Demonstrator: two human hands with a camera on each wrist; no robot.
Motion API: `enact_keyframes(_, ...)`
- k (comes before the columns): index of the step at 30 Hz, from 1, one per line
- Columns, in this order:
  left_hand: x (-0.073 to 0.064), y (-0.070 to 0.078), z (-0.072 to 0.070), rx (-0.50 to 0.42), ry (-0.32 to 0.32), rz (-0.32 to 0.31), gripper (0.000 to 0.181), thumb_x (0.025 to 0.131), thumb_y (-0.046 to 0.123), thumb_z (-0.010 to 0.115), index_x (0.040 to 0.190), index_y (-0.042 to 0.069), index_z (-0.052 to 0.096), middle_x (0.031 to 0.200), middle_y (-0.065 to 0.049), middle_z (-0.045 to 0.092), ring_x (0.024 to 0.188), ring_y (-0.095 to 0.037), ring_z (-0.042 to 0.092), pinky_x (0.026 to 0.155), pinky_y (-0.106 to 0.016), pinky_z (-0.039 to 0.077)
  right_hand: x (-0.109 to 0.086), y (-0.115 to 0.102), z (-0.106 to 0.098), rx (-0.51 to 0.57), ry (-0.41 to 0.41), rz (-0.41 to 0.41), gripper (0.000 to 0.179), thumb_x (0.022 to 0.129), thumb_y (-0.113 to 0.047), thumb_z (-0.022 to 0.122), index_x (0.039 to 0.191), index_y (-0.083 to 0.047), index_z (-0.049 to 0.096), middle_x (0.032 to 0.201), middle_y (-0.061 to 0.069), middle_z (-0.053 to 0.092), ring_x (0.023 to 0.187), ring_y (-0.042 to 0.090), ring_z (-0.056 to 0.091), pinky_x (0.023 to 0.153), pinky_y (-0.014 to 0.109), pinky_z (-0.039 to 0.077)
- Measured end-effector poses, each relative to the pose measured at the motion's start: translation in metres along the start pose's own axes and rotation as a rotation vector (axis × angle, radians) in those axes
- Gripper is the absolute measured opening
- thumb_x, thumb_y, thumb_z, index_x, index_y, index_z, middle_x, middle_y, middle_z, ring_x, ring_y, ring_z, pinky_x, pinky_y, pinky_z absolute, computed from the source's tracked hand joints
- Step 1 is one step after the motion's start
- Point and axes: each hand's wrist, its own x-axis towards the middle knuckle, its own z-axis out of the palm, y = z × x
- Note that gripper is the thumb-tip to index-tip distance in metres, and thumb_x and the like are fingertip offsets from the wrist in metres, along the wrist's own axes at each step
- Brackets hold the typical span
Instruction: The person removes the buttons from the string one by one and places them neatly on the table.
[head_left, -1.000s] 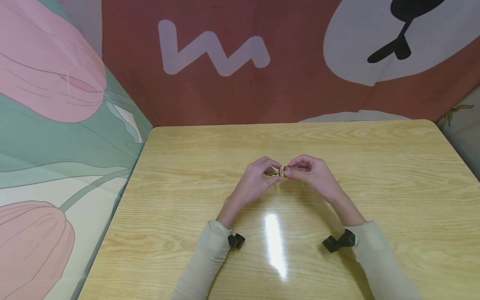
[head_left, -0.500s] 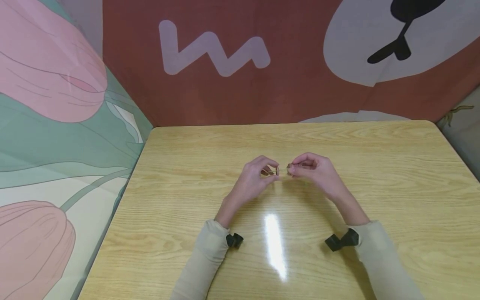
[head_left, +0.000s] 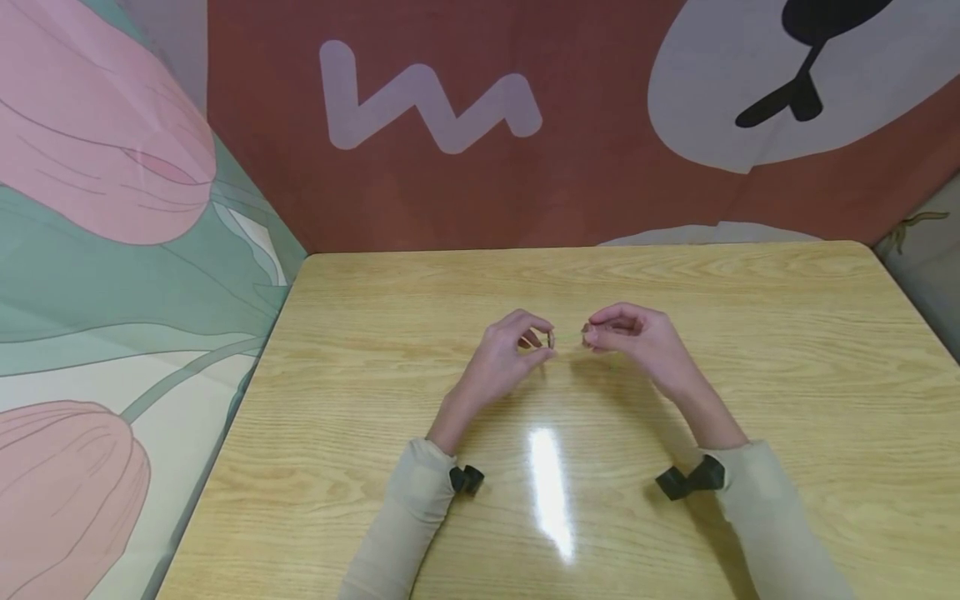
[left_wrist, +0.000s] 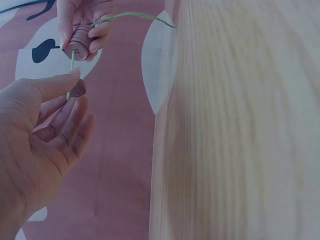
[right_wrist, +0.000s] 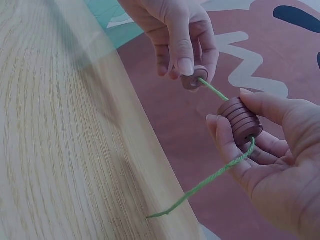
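Button stack (right_wrist: 241,121): grasped, right hand (head_left: 647,342). End button (right_wrist: 192,82): left of stack, pinched by left hand (head_left: 504,354). Green cord (right_wrist: 231,164): joins both. Step apparently stringing or unstringing; next calls for taut cord.

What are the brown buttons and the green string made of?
The brown button stack looks like plastic, maybe painted wood: smooth, with a soft sheen. The single brown button looks the same. The green string looks like matte yarn, perhaps cotton, because twisted strands show.
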Motion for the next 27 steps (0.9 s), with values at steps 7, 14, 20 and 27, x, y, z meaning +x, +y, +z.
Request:
enact_keyframes(7, -0.0007, -0.0018, -0.0013, -0.001, 0.007, -0.008, 0.029, 0.095, 0.010, 0.077, 0.121, 0.000, 0.070, 0.117, -0.008, 0.068, 0.095, -0.019, 0.068, 0.086, -0.029, 0.058, -0.0019, -0.0019, -0.0032, -0.034, 0.017, 0.001, 0.036, 0.097, -0.016, 0.075, 0.118, 0.012, 0.066, 0.099, 0.001, 0.076, 0.092, 0.024, 0.074, 0.088, 0.039, 0.060)
enact_keyframes(14, -0.0012, -0.0042, -0.0014, 0.007, 0.014, -0.020, 0.030, 0.094, 0.011, 0.078, 0.121, 0.000, 0.070, 0.116, -0.008, 0.069, 0.095, -0.018, 0.068, 0.085, -0.030, 0.058, -0.0024, -0.0021, -0.0049, -0.044, 0.030, 0.000, 0.036, 0.098, -0.017, 0.075, 0.118, 0.012, 0.067, 0.098, 0.000, 0.076, 0.091, 0.023, 0.075, 0.087, 0.038, 0.060)
enact_keyframes(20, -0.0024, -0.0048, -0.0025, 0.011, 0.017, -0.028, 0.029, 0.094, 0.012, 0.079, 0.120, 0.002, 0.071, 0.115, -0.006, 0.069, 0.095, -0.018, 0.068, 0.085, -0.030, 0.058, -0.0029, -0.0023, -0.0066, -0.042, 0.038, 0.009, 0.037, 0.097, -0.017, 0.076, 0.118, 0.012, 0.067, 0.098, 0.001, 0.076, 0.090, 0.021, 0.075, 0.087, 0.038, 0.060)
enact_keyframes(27, -0.0039, -0.0081, -0.0044, 0.034, 0.012, -0.059, 0.030, 0.094, 0.014, 0.078, 0.121, 0.002, 0.071, 0.117, -0.005, 0.069, 0.097, -0.019, 0.068, 0.084, -0.029, 0.058, -0.0043, -0.0031, -0.0088, -0.058, 0.051, 0.025, 0.037, 0.097, -0.018, 0.076, 0.118, 0.012, 0.067, 0.096, -0.001, 0.077, 0.089, 0.020, 0.076, 0.087, 0.034, 0.060)
